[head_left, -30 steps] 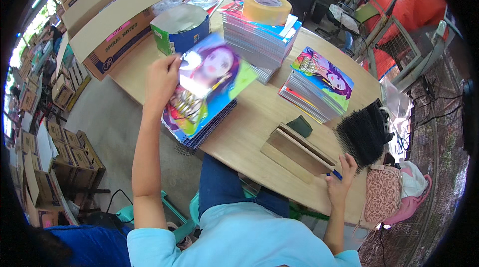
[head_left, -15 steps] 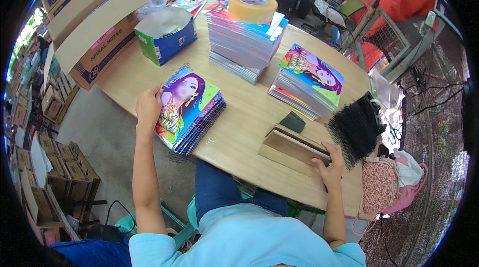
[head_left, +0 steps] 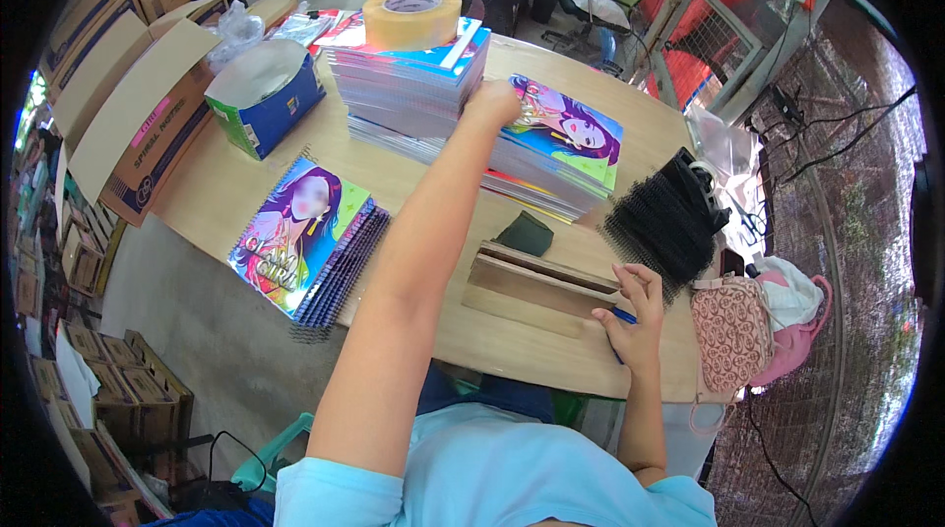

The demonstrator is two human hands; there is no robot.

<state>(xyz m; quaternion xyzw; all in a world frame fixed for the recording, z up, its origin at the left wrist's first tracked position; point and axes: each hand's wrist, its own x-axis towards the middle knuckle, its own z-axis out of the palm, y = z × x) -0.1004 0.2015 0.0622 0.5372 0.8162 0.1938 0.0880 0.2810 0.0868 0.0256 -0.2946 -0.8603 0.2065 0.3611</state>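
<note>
My left hand (head_left: 495,104) reaches far across the table, its fingers curled at the left edge of a stack of unbound notebooks (head_left: 576,133) with bright illustrated covers. Its fingertips are mostly hidden, so I cannot tell whether they grip a sheet. My right hand (head_left: 635,315) is closed round a slim blue tool (head_left: 622,314), mostly covered by the palm, at the right end of a wooden jig (head_left: 532,296). A dark green block (head_left: 525,234) lies behind the jig. At the left, several spiral notebooks (head_left: 300,232) are piled near the table edge.
A taller notebook stack (head_left: 404,84) carries a roll of tape (head_left: 411,17). Left of it stand a blue-green open box (head_left: 268,99) and a large carton (head_left: 148,148). Black spiral coils (head_left: 664,222) lie at the right, beyond a pink patterned pouch (head_left: 730,335). Scissors (head_left: 750,219) sit by the coils.
My left hand has left the spiral notebooks and swung right and away to the unbound stack. My right hand stays by the jig, its fingers a little more raised. The view has shifted right.
</note>
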